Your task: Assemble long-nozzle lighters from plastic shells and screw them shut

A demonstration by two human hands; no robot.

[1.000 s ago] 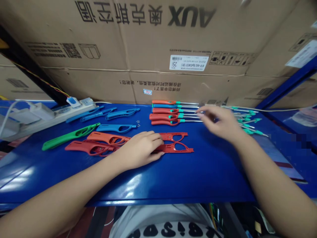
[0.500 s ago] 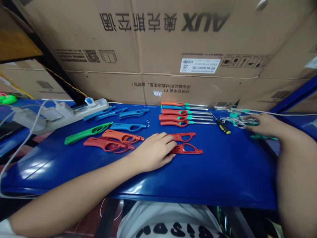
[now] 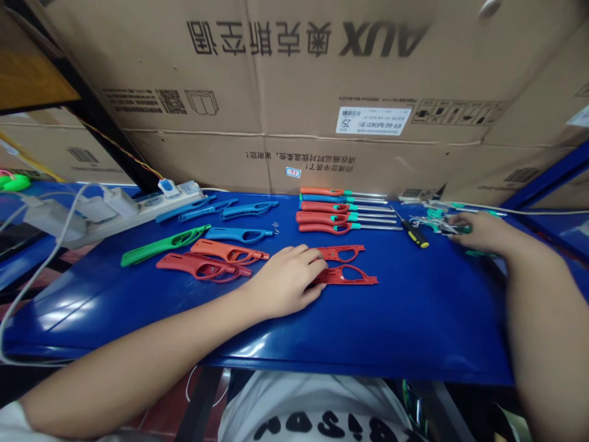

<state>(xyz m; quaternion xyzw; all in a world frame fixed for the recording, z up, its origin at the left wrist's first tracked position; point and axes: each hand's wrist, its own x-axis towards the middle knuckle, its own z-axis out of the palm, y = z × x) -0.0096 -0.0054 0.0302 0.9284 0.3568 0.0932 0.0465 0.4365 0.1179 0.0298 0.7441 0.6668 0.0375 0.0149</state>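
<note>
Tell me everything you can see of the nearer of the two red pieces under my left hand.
The nearer red piece looks like moulded plastic, with a rounded opening and a narrow end pointing right. It lies on the blue tabletop, the other red piece just beyond it. Your left hand covers its left part, apparently touching it, so that end is hidden.
</note>
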